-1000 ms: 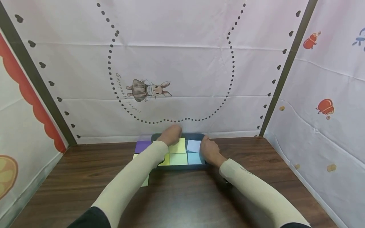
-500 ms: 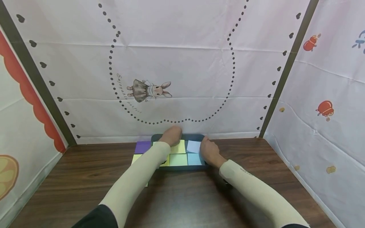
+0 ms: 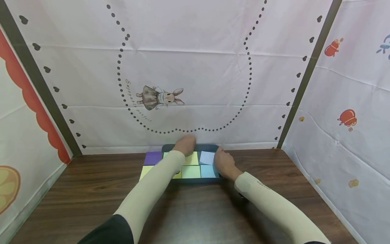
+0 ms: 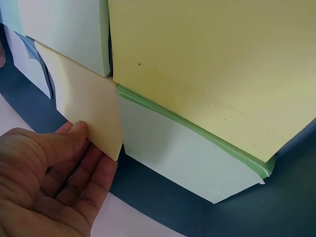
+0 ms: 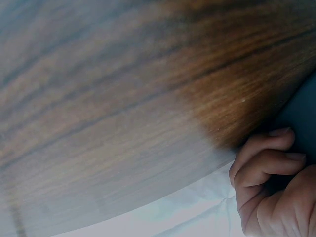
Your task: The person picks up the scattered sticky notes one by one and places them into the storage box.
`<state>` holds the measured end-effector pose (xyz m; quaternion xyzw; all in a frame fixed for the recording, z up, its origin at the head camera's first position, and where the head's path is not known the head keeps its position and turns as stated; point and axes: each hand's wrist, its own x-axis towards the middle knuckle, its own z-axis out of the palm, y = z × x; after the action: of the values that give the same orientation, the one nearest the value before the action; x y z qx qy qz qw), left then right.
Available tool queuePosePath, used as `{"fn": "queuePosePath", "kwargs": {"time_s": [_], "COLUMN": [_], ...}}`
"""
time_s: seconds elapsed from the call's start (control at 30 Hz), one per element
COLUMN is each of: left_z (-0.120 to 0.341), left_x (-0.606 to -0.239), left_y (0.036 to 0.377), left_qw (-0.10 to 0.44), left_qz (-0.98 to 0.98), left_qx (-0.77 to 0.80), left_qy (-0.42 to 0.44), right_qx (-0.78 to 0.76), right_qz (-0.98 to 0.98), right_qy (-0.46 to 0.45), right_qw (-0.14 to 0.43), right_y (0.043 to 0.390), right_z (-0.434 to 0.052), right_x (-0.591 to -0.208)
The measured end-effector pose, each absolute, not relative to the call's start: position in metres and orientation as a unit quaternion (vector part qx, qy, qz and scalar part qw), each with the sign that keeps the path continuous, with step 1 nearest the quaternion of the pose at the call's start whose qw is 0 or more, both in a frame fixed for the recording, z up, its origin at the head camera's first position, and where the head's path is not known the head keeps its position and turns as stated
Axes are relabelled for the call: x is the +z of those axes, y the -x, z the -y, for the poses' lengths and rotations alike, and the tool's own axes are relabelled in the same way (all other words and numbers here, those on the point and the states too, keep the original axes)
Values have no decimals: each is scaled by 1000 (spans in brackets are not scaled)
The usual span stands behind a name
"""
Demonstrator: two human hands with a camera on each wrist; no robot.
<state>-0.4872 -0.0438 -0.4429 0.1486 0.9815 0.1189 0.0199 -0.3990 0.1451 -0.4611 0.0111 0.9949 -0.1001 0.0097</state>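
A dark blue tray (image 3: 195, 181) at the back of the table holds several pads of sticky notes in two rows. My left hand (image 3: 186, 144) is at the tray's far side. In the left wrist view its thumb and fingers pinch the edge of pale yellow sticky notes (image 4: 91, 101), between a pale green pad (image 4: 170, 148) and light blue notes (image 4: 32, 69). My right hand (image 3: 224, 164) grips the tray's right end; curled fingers (image 5: 269, 163) show there in the right wrist view. The left forearm hides some of the left pads.
Left of the tray, a purple pad (image 3: 152, 158) and a yellow pad (image 3: 145, 170) lie on the brown wooden table (image 3: 195, 210). A white patterned cloth wall (image 3: 207, 84) stands right behind the tray. Another cloth wall (image 3: 344, 162) borders the right side.
My left hand has shifted very slightly right, and its forearm has swung a little to the right. The right hand stays on the tray's end. The head view has tilted a little.
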Motion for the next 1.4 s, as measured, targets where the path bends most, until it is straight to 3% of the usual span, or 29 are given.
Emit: {"fn": "queuePosePath", "kwargs": {"time_s": [0.7, 1.0, 1.2, 1.4], "left_z": [38, 49, 59, 72], "left_x": [-435, -472, -473, -458], "left_y": [466, 490, 492, 486], "left_qw": [-20, -74, -98, -64], "left_qz": [-986, -973, -963, -965], "left_qx": [52, 43, 39, 39], "left_qy": [-157, -216, -248, -250], "right_qx": [-122, -80, -95, -96], "right_qz": [-992, -996, -995, -995], "right_qy": [-19, -9, -21, -14], "right_qw": [6, -34, -28, -12], "right_y": [402, 460, 430, 396], "right_z": [-145, -163, -151, -143], "right_x": [-464, -532, -498, -461]}}
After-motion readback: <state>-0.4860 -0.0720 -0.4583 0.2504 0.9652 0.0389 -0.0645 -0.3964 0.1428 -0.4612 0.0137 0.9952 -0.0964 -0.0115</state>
